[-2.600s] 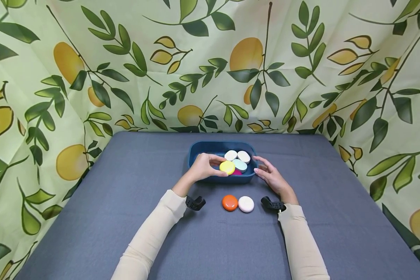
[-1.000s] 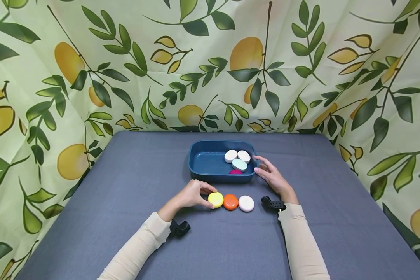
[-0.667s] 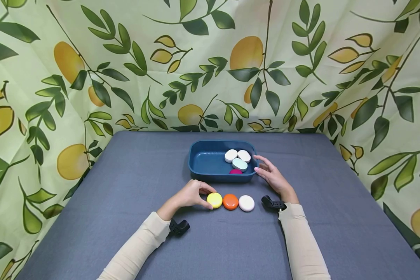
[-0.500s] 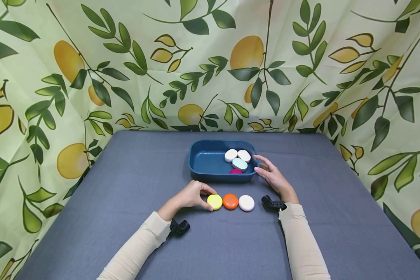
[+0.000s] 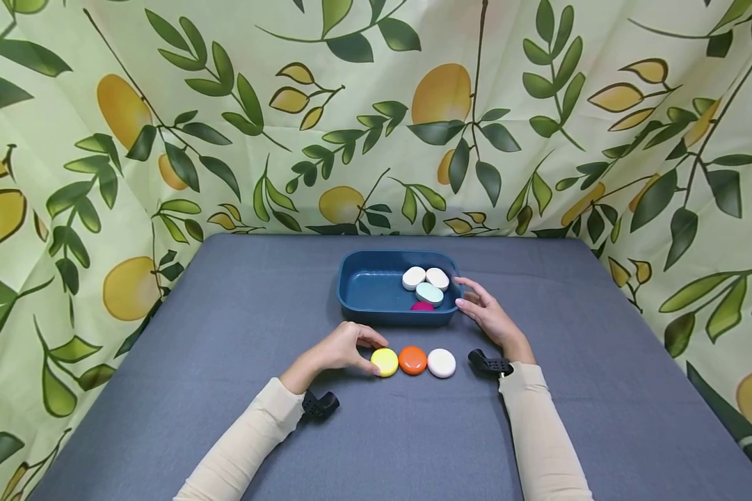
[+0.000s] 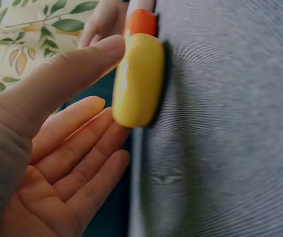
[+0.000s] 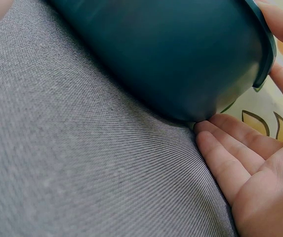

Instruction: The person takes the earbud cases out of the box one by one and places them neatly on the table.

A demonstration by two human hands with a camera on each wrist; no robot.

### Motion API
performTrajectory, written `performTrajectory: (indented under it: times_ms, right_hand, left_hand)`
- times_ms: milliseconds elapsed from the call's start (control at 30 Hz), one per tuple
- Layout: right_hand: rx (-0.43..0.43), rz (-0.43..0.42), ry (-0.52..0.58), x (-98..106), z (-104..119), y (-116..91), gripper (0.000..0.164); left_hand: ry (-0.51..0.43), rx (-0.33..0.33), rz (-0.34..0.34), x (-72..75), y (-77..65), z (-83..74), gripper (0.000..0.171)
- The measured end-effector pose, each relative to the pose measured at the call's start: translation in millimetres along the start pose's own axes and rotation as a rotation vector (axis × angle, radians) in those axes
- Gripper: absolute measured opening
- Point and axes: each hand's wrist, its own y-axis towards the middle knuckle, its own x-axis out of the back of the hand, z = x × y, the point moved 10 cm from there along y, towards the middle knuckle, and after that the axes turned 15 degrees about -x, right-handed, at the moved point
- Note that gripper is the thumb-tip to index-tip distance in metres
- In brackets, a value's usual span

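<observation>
A glossy yellow round disc lies flat on the cloth at the left end of a row, beside an orange disc and a white disc. My left hand is around the yellow disc's left side, thumb at its near edge. In the left wrist view its fingers are spread loosely, with the thumb overlapping the yellow disc. Behind the row stands a dark blue box. My right hand rests its fingertips at the box's right end; the right wrist view shows those fingers extended along the box.
Inside the box, at its right side, are two white discs, a pale mint disc and a magenta one, partly hidden by the near wall. Grey cloth covers the table. A leaf-and-fruit patterned curtain hangs behind and at both sides.
The left hand has brought the yellow disc from the box to the row, left of the orange one, and its grip has loosened there. The right hand stays at the box.
</observation>
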Motion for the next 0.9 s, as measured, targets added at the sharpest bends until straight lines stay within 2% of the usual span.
performTrajectory:
  times_ms: [233,467,767,900]
  right_hand:
    - [-0.001,-0.003,-0.013,0.0,1.5,-0.6,0.059]
    - [-0.004,-0.012,-0.007,0.9,-1.1,-0.6,0.058]
    - [-0.010,-0.019,-0.006,1.2,-1.3,-0.7,0.058]
    - [-0.013,-0.020,-0.010,1.0,-1.6,-1.1,0.058]
  left_hand:
    - [-0.063,-0.005,-0.057,12.4,1.4,-5.7,0.044]
    - [-0.110,-0.043,-0.097,21.0,12.2,-8.8,0.043]
    - [-0.098,-0.093,-0.247,42.2,31.5,-11.6,0.037]
    - [-0.058,-0.084,-0.292,48.4,40.0,-10.5,0.035]
